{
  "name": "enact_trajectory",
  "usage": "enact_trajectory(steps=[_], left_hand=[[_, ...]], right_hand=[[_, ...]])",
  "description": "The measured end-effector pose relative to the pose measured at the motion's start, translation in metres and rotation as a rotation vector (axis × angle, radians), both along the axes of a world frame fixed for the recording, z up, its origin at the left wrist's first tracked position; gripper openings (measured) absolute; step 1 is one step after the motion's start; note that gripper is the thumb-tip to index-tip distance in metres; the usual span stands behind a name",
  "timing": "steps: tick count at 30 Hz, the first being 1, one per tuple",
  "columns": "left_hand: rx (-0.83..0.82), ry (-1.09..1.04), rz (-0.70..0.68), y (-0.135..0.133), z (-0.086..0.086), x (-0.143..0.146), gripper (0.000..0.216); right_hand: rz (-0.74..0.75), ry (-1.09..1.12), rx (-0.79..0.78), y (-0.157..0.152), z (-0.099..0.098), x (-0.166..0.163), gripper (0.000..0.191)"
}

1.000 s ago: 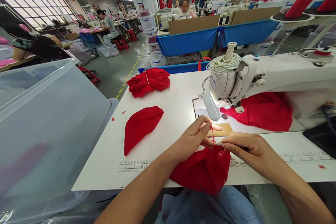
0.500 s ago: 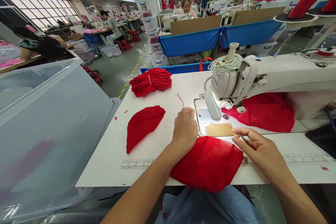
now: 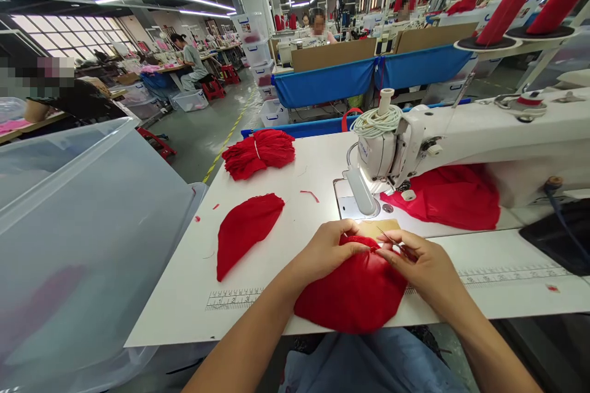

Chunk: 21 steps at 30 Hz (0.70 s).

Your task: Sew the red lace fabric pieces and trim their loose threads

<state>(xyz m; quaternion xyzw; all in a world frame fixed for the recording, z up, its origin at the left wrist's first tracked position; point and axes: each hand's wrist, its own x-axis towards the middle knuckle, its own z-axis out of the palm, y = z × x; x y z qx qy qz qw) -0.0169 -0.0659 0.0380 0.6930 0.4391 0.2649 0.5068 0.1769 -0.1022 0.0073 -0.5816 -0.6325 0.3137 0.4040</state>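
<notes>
- The red cloth (image 3: 353,301) is held at the near edge of the white table (image 3: 184,325), and part of it is hung over that edge.
- Its far edge is gripped by the left hand (image 3: 325,252), with the thumb closed down on the cloth and the fingers curled behind it.
- A thin pointed tool (image 3: 397,244) is held in the nearly closed right hand (image 3: 424,261); whether cloth is also pinched between its fingertips cannot be told.
- The two hands are brought close together at the cloth's far edge, with the fingertips almost met.
- A tan card (image 3: 380,228) is partly covered by the hands, just beyond them.
- On the far right, the sewing machine (image 3: 461,135) is set on the table, and a red heap (image 3: 452,196) is seen under its arm.
- To the left of the hands, a flat red piece (image 3: 249,233) is laid out, with a red bundle (image 3: 267,163) placed beyond it, tied round its middle.
- A thin red strip (image 3: 310,195) is left between the flat piece and the machine.
- A ruler scale (image 3: 235,299) is marked along the near side, partly hidden by the left arm.
</notes>
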Motion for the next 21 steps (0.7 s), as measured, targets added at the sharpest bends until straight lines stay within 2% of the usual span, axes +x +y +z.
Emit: enact_trajectory(steps=[5, 7, 11, 14, 18, 21], left_hand=[[-0.189, -0.129, -0.023, -0.002, 0.003, 0.0, 0.02], [-0.21, -0.163, -0.021, -0.003, 0.002, 0.001, 0.022], [-0.011, -0.134, 0.087, -0.003, -0.006, 0.006, 0.011], [0.111, -0.103, 0.147, -0.003, -0.009, 0.008, 0.018], [0.155, -0.066, 0.166, -0.004, -0.01, 0.008, 0.018], [0.272, 0.075, 0.182, -0.005, -0.012, 0.007, 0.016]], right_hand=[[-0.011, 0.058, 0.102, -0.004, 0.008, -0.008, 0.024], [-0.033, 0.095, 0.109, -0.007, 0.011, -0.011, 0.024], [-0.165, 0.204, 0.101, -0.012, 0.012, -0.015, 0.024], [-0.206, 0.262, 0.092, -0.011, 0.011, -0.013, 0.026], [-0.135, 0.258, 0.091, -0.012, 0.012, -0.012, 0.026], [-0.062, 0.272, 0.1, -0.016, 0.011, -0.015, 0.025]])
